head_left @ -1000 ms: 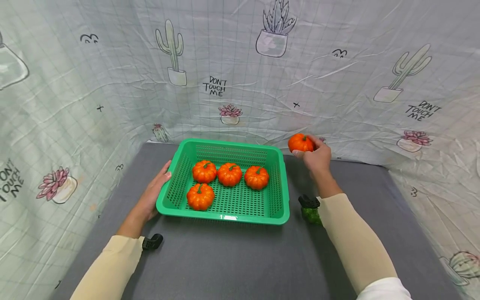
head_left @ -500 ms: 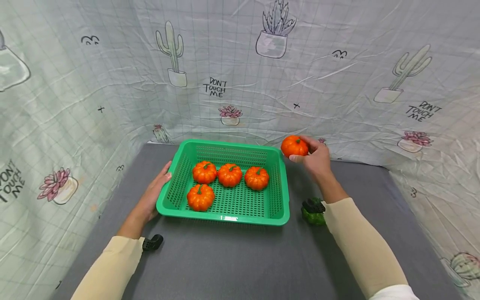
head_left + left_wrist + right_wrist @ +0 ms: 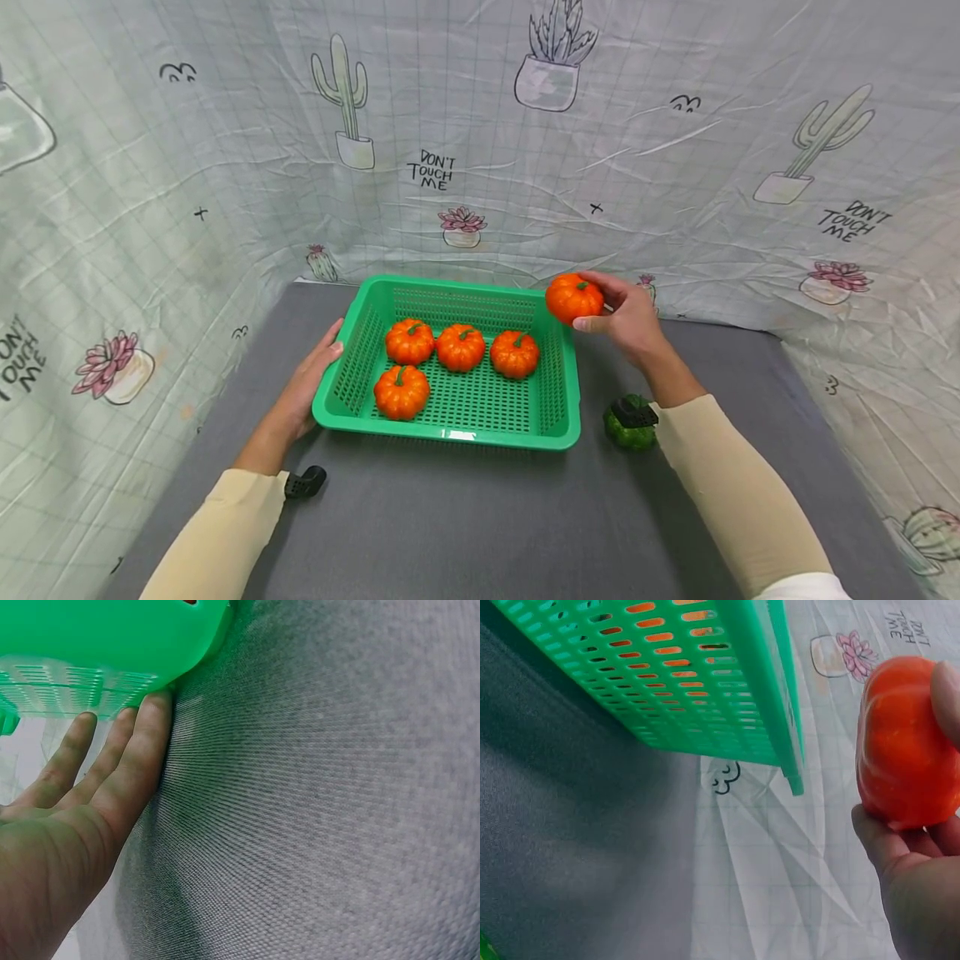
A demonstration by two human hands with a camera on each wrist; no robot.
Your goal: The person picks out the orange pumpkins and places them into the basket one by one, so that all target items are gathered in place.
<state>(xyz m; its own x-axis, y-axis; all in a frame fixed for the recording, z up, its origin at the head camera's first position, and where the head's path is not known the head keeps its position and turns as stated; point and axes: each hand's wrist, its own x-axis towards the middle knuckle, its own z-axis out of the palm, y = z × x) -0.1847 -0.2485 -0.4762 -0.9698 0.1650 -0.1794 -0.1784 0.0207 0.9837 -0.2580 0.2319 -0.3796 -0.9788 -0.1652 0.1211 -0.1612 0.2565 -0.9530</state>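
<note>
A green perforated basket [image 3: 450, 436] stands on the grey table with several small orange pumpkins [image 3: 461, 347] in it. My left hand [image 3: 303, 387] rests against the basket's left side; in the left wrist view its nearly straight fingers [image 3: 135, 761] touch the outer wall. My right hand [image 3: 630, 321] holds another orange pumpkin [image 3: 573, 298] between thumb and fingers, above the basket's far right corner. The right wrist view shows this pumpkin [image 3: 904, 742] beside the basket's rim, gripped from the right. A green pumpkin [image 3: 628, 433] sits under my right wrist, partly covered by the wrist strap.
A pale cloth printed with cacti [image 3: 480, 150] hangs behind and along both sides of the grey table [image 3: 450, 525]. The green pumpkin lies right of the basket. Dark camera straps [image 3: 305, 483] sit on both wrists.
My right hand has carried the orange pumpkin leftward, from right of the basket to over its far right corner. More of the green pumpkin shows now. The left hand stays in place.
</note>
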